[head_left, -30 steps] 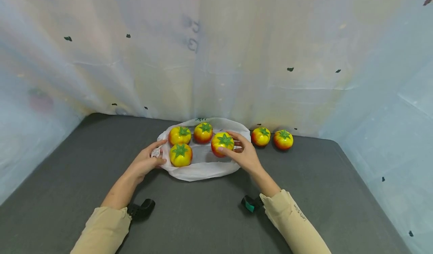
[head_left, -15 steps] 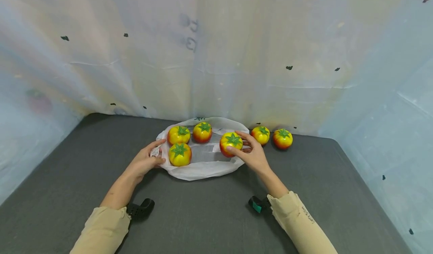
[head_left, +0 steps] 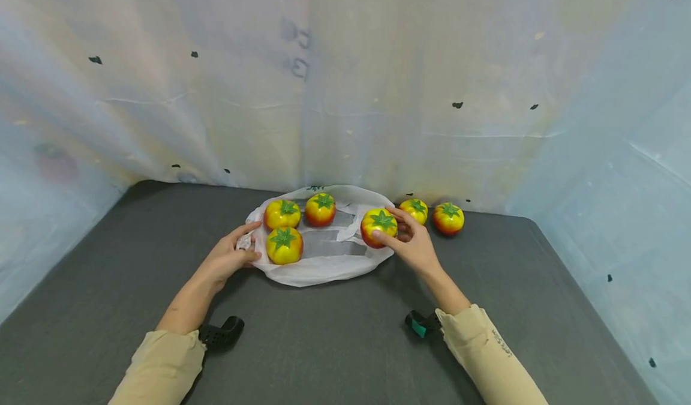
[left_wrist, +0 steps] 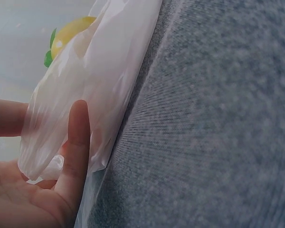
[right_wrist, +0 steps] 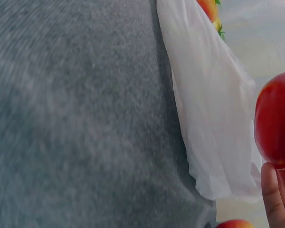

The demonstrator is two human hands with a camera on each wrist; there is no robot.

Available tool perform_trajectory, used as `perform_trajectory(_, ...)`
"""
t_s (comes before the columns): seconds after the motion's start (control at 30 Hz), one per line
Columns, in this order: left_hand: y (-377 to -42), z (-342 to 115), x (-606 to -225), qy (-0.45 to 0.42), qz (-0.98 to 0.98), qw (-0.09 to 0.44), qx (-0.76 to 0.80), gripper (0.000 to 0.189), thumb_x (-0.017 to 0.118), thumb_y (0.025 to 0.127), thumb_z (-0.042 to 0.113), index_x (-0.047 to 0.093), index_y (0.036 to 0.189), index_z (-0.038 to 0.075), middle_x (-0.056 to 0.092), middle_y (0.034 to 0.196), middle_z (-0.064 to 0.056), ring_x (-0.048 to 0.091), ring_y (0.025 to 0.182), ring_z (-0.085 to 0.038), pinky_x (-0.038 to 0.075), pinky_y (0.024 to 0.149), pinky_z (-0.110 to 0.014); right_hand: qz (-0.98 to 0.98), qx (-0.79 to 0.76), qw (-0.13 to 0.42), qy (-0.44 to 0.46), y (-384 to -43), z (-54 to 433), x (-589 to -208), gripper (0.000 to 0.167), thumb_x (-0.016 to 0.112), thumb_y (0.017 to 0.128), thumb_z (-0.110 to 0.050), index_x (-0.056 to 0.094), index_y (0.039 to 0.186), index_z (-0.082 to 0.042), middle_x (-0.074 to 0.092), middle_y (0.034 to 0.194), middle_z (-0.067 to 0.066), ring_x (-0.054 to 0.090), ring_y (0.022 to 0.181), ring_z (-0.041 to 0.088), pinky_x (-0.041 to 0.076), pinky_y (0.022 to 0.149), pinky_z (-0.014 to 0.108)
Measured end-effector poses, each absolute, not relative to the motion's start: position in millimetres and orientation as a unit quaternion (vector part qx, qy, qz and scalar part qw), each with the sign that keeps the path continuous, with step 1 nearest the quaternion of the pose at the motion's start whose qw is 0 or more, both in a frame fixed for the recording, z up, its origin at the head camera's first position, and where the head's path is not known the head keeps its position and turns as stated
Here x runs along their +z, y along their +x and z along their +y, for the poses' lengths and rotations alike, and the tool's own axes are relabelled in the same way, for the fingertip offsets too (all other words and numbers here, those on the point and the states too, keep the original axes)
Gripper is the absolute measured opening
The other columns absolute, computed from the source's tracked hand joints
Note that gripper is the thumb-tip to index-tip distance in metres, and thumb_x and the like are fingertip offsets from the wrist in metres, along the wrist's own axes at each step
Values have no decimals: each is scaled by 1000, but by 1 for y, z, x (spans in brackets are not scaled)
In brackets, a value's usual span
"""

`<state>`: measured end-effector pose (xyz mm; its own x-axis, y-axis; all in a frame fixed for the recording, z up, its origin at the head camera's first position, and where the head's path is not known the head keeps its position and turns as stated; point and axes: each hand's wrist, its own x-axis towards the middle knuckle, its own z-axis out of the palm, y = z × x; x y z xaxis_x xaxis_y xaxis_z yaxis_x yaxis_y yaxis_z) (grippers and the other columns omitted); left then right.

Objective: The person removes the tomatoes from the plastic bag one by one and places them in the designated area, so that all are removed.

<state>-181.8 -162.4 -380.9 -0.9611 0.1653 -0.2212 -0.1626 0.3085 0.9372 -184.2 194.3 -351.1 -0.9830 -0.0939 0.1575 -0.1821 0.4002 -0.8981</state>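
Note:
A white plastic bag (head_left: 308, 276) lies spread open on the dark table, with three yellow-red tomatoes inside: one at the back left (head_left: 282, 214), one at the front left (head_left: 284, 247) and one at the back middle (head_left: 320, 210). My left hand (head_left: 229, 256) grips the bag's left edge; the left wrist view shows the thumb (left_wrist: 78, 133) in front of the plastic and a finger behind it. Over the bag's right rim, my right hand (head_left: 414, 246) holds another tomato (head_left: 378, 225) by its sides. Its red underside (right_wrist: 278, 118) appears above the bag's edge in the right wrist view.
Two more tomatoes, a nearer-in one (head_left: 415, 209) and an outer one (head_left: 448, 218), sit on the table right of the bag, close to the back edge. A pale hanging sheet (head_left: 378, 93) walls off the table's back and sides. The dark grey table (head_left: 324, 345) stretches toward me.
My right hand has moved right with its tomato, from over the bag's inside to its right rim. The left hand keeps its grip on the bag. The head view has shifted slightly.

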Motion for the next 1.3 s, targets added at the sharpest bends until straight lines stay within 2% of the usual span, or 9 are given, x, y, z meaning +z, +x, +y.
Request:
perform_trajectory(0.2,-182,-164,-381,2,795,145,589,71,56,90,5,22,153,8,13,152,-23,47,92,-19,48,73,-24,-836,543,49,64,-185,203,-351,57,71,86,-17,50,139,-12,54,128,17,56,106,33,47,79,16)
perform_trajectory(0.47,-184,-165,-382,4,797,148,586,72,56,90,7,21,153,10,10,155,-24,45,101,-24,47,74,-24,-839,538,69,50,-183,218,-349,57,71,86,-17,50,139,-12,53,132,17,56,106,34,48,76,15)
perform_trajectory(0.63,-184,-165,-383,0,800,145,583,72,56,89,6,23,153,9,12,154,-24,46,98,-23,47,73,-24,-848,524,68,32,-181,226,-349,60,71,86,-19,47,141,-10,50,136,16,54,112,34,46,76,15)
perform_trajectory(0.73,-184,-164,-383,-3,798,145,585,72,57,89,6,23,153,10,12,154,-24,47,98,-22,48,73,-24,-857,511,66,17,-180,232,-350,61,70,87,-22,46,142,-11,50,137,16,54,115,32,47,80,18)
perform_trajectory(0.87,-184,-164,-382,-3,794,149,590,72,57,89,5,23,153,10,11,154,-25,47,99,-23,48,73,-23,-872,485,72,5,-180,240,-351,60,69,88,-27,46,142,-13,51,135,15,52,117,29,46,88,29)
perform_trajectory(1.0,-184,-164,-382,0,792,150,591,73,57,89,5,22,153,10,12,154,-25,48,98,-22,49,73,-23,-881,467,80,-5,-178,247,-351,62,69,87,-33,47,142,-15,51,135,14,52,118,29,47,89,35)
perform_trajectory(1.17,-184,-164,-381,0,795,148,589,73,57,89,5,22,153,9,11,154,-25,47,98,-22,49,73,-23,-885,458,81,-24,-177,257,-353,65,70,86,-38,45,143,-17,50,137,14,52,119,29,48,83,30)
perform_trajectory(1.3,-184,-163,-381,0,797,149,586,73,56,90,5,21,153,9,10,155,-25,47,98,-22,48,73,-24,-888,450,83,-36,-176,266,-354,67,69,86,-40,44,144,-17,48,140,13,50,121,29,46,84,30)
